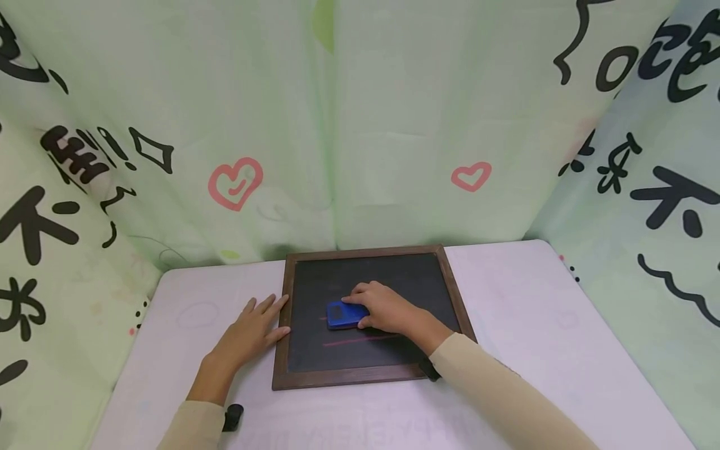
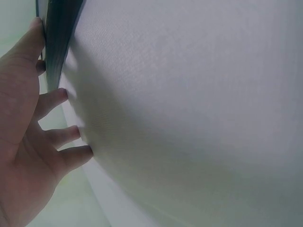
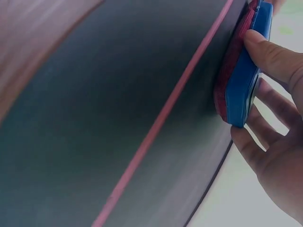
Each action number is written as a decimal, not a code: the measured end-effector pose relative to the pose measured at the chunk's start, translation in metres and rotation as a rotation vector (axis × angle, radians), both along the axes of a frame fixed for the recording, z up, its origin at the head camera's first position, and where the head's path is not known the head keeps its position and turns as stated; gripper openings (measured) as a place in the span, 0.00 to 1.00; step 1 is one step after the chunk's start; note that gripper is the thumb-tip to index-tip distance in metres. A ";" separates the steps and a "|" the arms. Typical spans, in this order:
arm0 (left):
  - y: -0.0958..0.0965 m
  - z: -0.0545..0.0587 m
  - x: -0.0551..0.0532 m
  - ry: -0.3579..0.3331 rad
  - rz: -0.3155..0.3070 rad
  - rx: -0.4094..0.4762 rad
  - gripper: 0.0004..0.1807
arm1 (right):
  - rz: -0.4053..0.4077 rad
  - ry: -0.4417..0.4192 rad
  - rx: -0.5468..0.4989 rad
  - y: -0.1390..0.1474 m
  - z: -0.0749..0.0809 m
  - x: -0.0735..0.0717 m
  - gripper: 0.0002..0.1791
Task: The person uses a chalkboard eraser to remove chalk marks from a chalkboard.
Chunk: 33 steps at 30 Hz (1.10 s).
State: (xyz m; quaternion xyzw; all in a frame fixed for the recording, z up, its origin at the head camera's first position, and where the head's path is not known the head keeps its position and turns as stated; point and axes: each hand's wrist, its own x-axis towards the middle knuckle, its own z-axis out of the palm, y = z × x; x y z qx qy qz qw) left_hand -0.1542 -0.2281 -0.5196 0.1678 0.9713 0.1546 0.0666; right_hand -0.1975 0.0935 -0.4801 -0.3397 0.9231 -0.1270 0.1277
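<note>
white table (image 1: pixel 529 300) beneath, right hand (image 1: pixel 387 309) grips blue eraser (image 1: pixel 344 315), left hand (image 1: pixel 249 332) spread against blackboard (image 1: pixel 360 272).

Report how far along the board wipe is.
Looks done: blackboard above the blue eraser shows no pink. In hand: right hand holds the eraser beside a short pink mark, apparently wiping; left hand touches the frame. Remaining: that mark, plus the pink line below.

Blackboard (image 1: pixel 312 278): lies flat on the pale table (image 1: pixel 523 312), framed in dark brown wood, touched at its left edge by the left hand (image 1: pixel 250 337). Eraser (image 1: pixel 340 315): blue above, red beneath, held in the right hand (image 1: pixel 388 309), red side toward the blackboard near its middle. Pink line (image 1: pixel 354 341): runs along the eraser's near side. Short pink mark (image 1: pixel 323 319): peeks out left of the eraser.
</note>
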 end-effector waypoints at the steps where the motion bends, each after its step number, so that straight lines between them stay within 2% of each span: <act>1: 0.000 0.000 0.000 0.002 0.001 -0.002 0.40 | 0.008 0.004 0.008 -0.007 0.001 -0.001 0.33; 6: -0.001 0.001 -0.001 0.001 0.006 -0.014 0.40 | 0.043 0.034 0.051 -0.039 0.003 -0.003 0.33; 15: -0.001 0.003 -0.003 -0.009 0.008 -0.027 0.40 | 0.046 0.107 0.133 -0.080 0.006 -0.002 0.34; 19: -0.001 0.002 -0.003 -0.013 0.011 -0.027 0.40 | 0.038 0.109 0.143 -0.083 0.005 -0.002 0.34; 27: 0.000 0.002 -0.002 -0.032 0.015 -0.022 0.40 | 0.031 0.067 0.074 -0.075 0.002 -0.003 0.33; 33: 0.001 0.002 -0.001 -0.031 0.017 -0.020 0.39 | 0.026 0.048 0.064 -0.067 0.002 -0.002 0.34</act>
